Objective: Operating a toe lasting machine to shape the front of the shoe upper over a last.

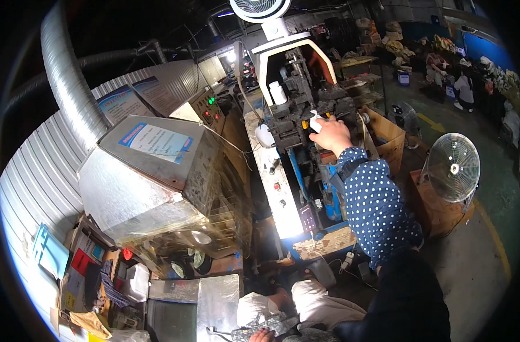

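My right hand point(334, 135), in a dark blue sleeve cover with white dots, reaches into the dark, greasy machine point(294, 122) ahead of me. Its fingers close on a small white piece point(315, 120) among the machine's working parts; the exact kind of piece is too small to make out. Yellow-tipped parts point(305, 124) sit just beside it. Down at the lower edge, my left hand point(262, 336) shows only some fingers, near my lap. The rest of that hand is cut off, and whether it holds anything is hidden.
To the left stands a metal hood point(132, 188) with a duct point(69, 68). A white panel with a red button point(277, 186) runs along the machine's left side. A round fan point(454, 167) and cardboard boxes point(388, 134) stand at right. Farther back, people point(464, 91) sit near piles.
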A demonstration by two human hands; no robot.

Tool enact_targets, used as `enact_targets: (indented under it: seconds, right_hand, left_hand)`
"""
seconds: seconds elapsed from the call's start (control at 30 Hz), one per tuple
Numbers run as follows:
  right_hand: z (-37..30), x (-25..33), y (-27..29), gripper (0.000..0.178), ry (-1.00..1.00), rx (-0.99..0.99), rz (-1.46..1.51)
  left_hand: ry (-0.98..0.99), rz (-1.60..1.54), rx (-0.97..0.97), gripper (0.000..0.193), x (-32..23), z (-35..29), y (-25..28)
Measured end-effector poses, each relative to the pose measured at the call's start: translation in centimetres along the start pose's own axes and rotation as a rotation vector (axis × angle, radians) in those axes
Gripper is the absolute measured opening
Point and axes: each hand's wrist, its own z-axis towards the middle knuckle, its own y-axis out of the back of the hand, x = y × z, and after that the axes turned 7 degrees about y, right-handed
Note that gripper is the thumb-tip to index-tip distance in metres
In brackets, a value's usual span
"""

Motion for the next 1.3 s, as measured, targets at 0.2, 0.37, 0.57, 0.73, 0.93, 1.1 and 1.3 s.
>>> enact_targets:
  seconds: [0.2,0.37,0.57,0.73,0.93,1.1,1.3]
  right_hand:
    - [-0.4,-0.7,-0.8,0.060,-0.003,-0.036,0.032]
    - [0.3,-0.1,-0.1,0.062,-0.030,-0.045,0.048]
    - [0.5,-0.1,-0.1,0.069,-0.035,-0.006,-0.042]
    - [0.4,-0.1,-0.2,0.066,-0.020,0.074,-0.042]
    - [-0.2,-0.1,-0.3,0.065,0.024,0.014,-0.020]
    - [-3.9,-0.8,-2.3,0.064,0.073,-0.131,-0.093]
    - [-7.2,0.1,0.2,0.081,0.057,0.093,-0.153]
  left_hand:
    - [0.034,0.003,0.002,0.031,-2.2,1.2,1.3]
    - [0.179,0.028,0.123,0.027,-4.1,2.8,2.9]
    - [0.175,0.014,0.224,0.030,-3.7,4.9,3.9]
    - [0.199,-0.012,0.220,0.031,-3.4,4.1,3.5]
    - [0.178,-0.020,0.203,0.029,-4.1,5.2,4.4]
    - [0.189,-0.024,0.223,0.028,-3.5,5.5,4.3]
    - [0.174,-0.034,0.198,0.030,-3.1,5.0,3.8]
